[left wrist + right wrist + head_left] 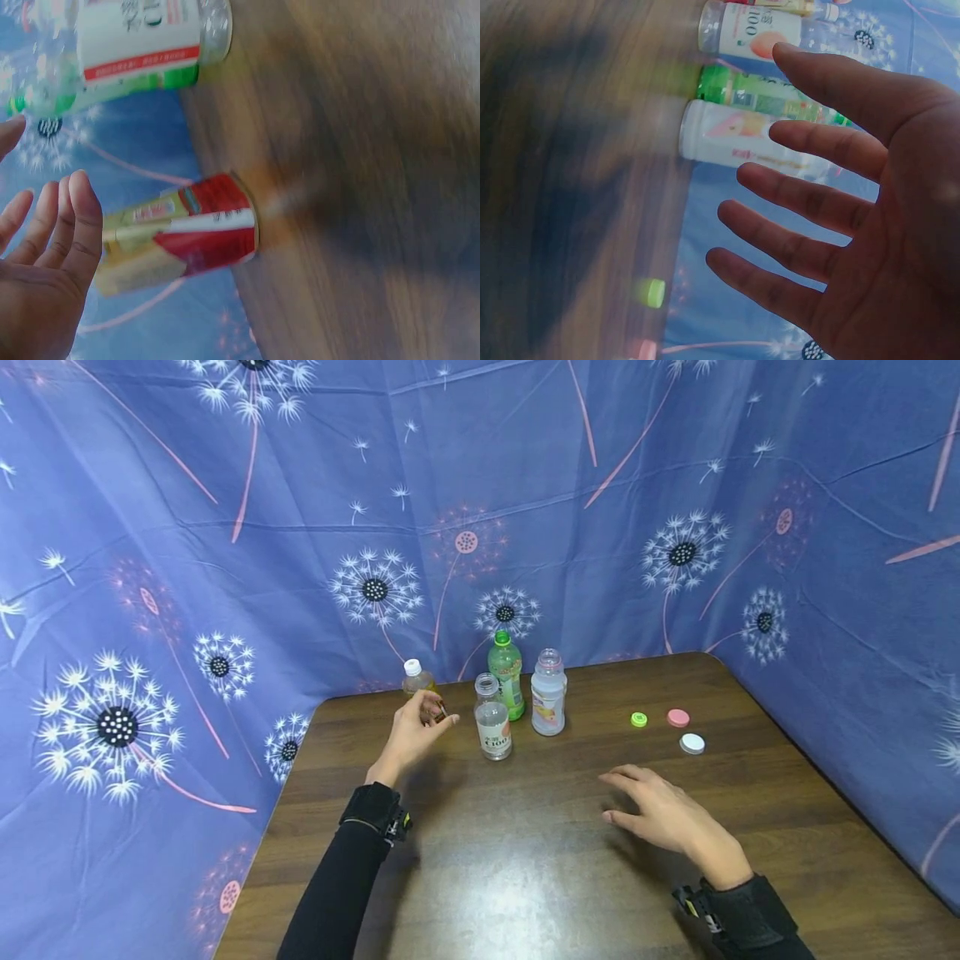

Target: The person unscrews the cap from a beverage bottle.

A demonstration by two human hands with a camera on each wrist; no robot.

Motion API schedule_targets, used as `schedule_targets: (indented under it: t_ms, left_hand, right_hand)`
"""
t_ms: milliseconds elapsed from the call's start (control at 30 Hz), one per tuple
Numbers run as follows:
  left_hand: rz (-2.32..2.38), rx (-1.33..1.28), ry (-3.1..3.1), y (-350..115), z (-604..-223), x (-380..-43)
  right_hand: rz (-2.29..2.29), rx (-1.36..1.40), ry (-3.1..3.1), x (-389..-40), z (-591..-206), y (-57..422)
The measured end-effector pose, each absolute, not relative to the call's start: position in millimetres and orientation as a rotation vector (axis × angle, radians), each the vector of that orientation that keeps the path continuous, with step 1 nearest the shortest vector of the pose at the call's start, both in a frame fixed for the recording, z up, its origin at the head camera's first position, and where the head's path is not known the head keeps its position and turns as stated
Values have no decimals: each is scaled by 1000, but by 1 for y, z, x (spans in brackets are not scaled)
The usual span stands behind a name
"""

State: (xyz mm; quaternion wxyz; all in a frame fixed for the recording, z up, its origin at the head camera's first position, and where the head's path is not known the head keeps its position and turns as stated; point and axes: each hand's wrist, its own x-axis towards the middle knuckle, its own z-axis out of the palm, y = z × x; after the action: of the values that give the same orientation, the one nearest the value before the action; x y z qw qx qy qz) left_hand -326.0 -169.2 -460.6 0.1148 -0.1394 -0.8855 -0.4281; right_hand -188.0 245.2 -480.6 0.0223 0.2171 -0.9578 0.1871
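Note:
My left hand, its fingers loosely extended, is close in front of a bottle with a white cap, hiding much of it in the head view. The left wrist view shows that bottle's red and yellow label beyond the fingertips. Just right of this hand stands an uncapped clear bottle with a white label. Over the right half of the table, my right hand hovers with fingers spread and nothing in it.
Behind the clear bottle stands a green bottle, with an uncapped whitish bottle to its right. A green cap, a pink cap and a white cap lie on the wooden table. Blue patterned cloth hangs behind.

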Motion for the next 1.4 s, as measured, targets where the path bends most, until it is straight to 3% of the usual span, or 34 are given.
schedule_targets:
  t_ms: [733,1400]
  left_hand:
    - [-1251,-449,-2726,-110,-488,-327]
    - [-1251,-487,-2704,-96,-490,-330]
  right_hand:
    - [616,511,-3008,-174,-500,277]
    - [631,490,-3022,-179,-499,281]
